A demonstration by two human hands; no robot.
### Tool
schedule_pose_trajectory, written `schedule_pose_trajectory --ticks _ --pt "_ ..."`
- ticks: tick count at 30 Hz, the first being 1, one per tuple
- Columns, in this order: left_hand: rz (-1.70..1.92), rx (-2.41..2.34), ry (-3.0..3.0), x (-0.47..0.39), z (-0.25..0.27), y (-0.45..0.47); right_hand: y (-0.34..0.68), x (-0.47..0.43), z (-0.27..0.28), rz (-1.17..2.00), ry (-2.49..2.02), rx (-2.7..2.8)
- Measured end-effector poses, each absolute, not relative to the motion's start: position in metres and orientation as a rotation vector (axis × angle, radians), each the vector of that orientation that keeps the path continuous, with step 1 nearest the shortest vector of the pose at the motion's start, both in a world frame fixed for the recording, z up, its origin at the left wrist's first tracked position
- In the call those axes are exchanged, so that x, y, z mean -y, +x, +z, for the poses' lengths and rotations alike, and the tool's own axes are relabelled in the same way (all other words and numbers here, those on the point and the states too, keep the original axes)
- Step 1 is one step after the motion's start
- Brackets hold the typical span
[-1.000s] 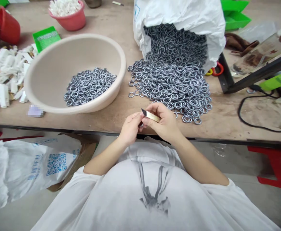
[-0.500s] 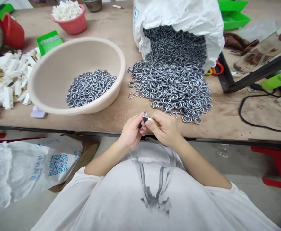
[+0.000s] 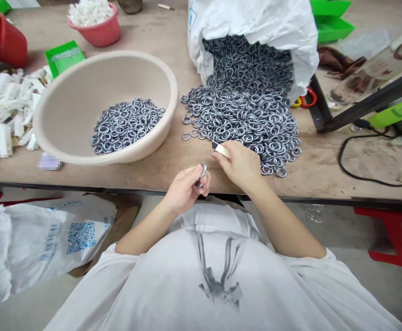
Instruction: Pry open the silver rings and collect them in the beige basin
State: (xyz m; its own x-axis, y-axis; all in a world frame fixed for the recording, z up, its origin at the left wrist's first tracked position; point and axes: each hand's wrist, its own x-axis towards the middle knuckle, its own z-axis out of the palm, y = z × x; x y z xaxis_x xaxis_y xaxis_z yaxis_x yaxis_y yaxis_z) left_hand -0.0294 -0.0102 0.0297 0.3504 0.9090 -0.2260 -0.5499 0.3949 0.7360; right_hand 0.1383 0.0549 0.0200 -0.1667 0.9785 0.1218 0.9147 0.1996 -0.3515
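Note:
My left hand (image 3: 187, 186) is closed near the table's front edge, pinching a grey ring (image 3: 203, 171) between thumb and fingers. More of what it holds is partly hidden by the fingers. My right hand (image 3: 240, 163) grips a small knife (image 3: 221, 149) with a pale handle and a short dark blade pointing left. It is at the front edge of a heap of loose grey rings (image 3: 242, 115), which spills from a white sack (image 3: 256, 18). To the left, a large beige basin (image 3: 59, 110) holds a pile of similar rings (image 3: 127, 126).
White plastic pieces (image 3: 11, 105) lie heaped at the left, by a green tray (image 3: 65, 57). A red bowl (image 3: 97, 32) of white parts stands behind. At right are a black metal frame (image 3: 325, 119), a black cable (image 3: 342, 161) and red-handled scissors (image 3: 309, 97).
My right hand has drawn away from the left, moving up towards the ring heap with the knife. My left hand keeps the ring, now more visible. The whole view has shifted slightly.

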Motion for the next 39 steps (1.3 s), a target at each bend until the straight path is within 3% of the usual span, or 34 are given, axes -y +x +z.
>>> schedule_pose_trajectory --ticks 3,8,16,22,26,32,39 --pt "1.032 -0.777 0.556 0.003 0.022 -0.04 0.133 -0.062 0.025 0.132 -1.936 2.37" --pt "1.077 -0.89 0.492 -0.01 0.014 -0.05 0.134 -0.07 0.023 0.226 -1.932 2.314" --pt "1.105 -1.006 0.878 -0.011 0.004 -0.031 0.135 -0.048 0.033 1.355 -1.136 1.651" --pt "1.039 -0.969 0.857 -0.007 0.012 -0.024 0.121 -0.037 0.038 1.525 -1.003 1.559" --pt "1.021 -0.909 0.605 -0.004 0.021 -0.024 0.122 -0.027 0.031 1.406 -1.024 1.587" --pt "1.048 -0.864 0.531 0.001 0.024 -0.023 0.13 -0.013 0.029 0.704 -1.193 2.045" --pt "1.041 -0.836 0.532 0.002 0.025 -0.02 0.131 -0.007 0.035 0.542 -1.176 2.138"
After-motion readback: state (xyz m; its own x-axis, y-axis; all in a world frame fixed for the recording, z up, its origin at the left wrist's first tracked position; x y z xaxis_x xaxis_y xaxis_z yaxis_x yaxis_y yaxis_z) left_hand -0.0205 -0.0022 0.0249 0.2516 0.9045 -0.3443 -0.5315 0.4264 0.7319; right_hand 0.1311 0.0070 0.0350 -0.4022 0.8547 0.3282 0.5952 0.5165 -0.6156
